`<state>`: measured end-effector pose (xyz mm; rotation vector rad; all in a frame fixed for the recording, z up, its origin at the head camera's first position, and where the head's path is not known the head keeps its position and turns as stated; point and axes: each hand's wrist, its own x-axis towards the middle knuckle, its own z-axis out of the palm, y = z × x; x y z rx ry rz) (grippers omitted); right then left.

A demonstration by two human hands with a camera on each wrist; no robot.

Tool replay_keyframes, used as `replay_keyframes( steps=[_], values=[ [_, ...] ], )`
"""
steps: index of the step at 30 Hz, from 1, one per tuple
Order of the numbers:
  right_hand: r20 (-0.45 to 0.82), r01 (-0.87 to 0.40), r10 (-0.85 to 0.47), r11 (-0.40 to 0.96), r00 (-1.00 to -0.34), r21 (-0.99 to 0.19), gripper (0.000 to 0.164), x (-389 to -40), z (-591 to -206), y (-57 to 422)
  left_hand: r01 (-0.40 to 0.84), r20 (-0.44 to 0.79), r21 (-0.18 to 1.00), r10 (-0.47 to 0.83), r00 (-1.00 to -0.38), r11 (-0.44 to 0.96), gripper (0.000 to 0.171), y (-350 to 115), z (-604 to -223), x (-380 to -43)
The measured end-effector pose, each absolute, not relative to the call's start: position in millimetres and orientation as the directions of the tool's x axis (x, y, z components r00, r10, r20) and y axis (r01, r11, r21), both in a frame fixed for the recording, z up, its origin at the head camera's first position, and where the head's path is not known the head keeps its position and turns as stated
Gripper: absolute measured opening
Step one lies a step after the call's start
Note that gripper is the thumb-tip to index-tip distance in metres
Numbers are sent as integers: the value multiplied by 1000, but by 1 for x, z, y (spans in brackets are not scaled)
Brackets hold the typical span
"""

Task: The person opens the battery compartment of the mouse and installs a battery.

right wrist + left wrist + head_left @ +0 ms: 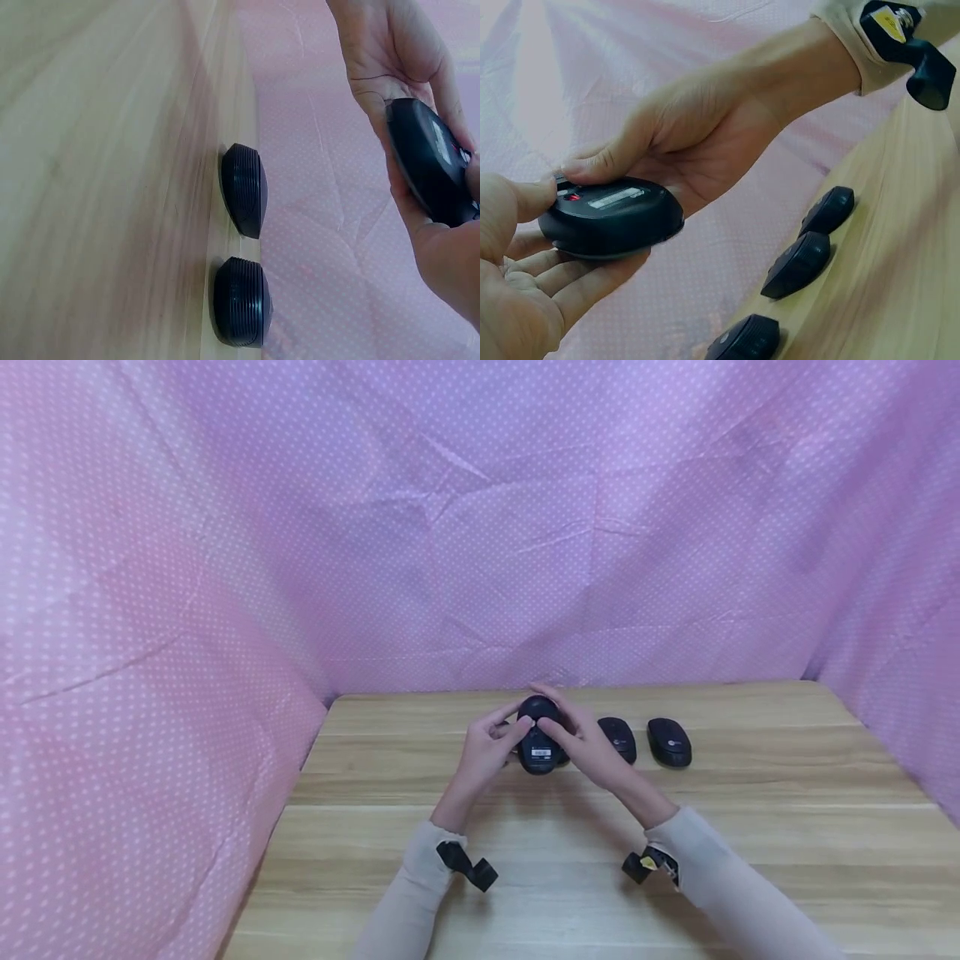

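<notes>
A black computer mouse (538,762) is held above the table between both hands, its underside with a white label facing up. My left hand (482,750) grips its left side, the thumb on the underside. From the other side my right hand (596,752) holds it, thumb also on the underside near the left one. In the left wrist view, a small red light shows on the mouse (619,229) beside the thumbs. The right wrist view shows the mouse (420,161) tilted, with fingers beneath it.
Two more black mice, one nearer (617,741) and one farther right (669,742), sit on the wooden table (540,877). A third mouse (744,339) stands in the same row, mostly hidden behind the hands in the head view. Pink dotted cloth (480,568) hangs around the table.
</notes>
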<state>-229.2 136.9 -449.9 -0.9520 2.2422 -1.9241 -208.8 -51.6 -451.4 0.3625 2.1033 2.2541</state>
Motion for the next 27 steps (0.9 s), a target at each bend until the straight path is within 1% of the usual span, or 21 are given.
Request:
replay_keyframes(
  steps=[6, 10, 12, 16, 19, 23, 27],
  values=[
    [390, -455, -396, 81, -831, -887, 36, -227, -448, 129, 103, 114, 989, 102, -988, -104, 45, -48, -452, -209],
    [389, -444, -367, 74, -845, -893, 35, -225, -449, 126, 119, 128, 986, 79, -989, -114, 42, -46, -451, -207],
    [359, -410, -386, 57, -850, -910, 37, -224, -449, 127, 122, 134, 984, 87, -987, -127, 42, -45, -451, -206],
    [259, -283, -437, -10, -861, -959, 44, -223, -449, 131, 129, 144, 984, 126, -982, -122, 43, -46, -451, -206],
    [208, -215, -436, -35, -876, -976, 50, -224, -445, 134, 154, 165, 985, 148, -975, -83, 44, -47, -452, -207],
    [177, -197, -382, 13, -907, -980, 49, -225, -444, 134, 194, 198, 980, 164, -966, -40, 44, -47, -456, -209],
    [181, -208, -343, 44, -922, -977, 44, -224, -442, 133, 200, 204, 979, 151, -967, -42, 43, -45, -457, -209]
  ],
)
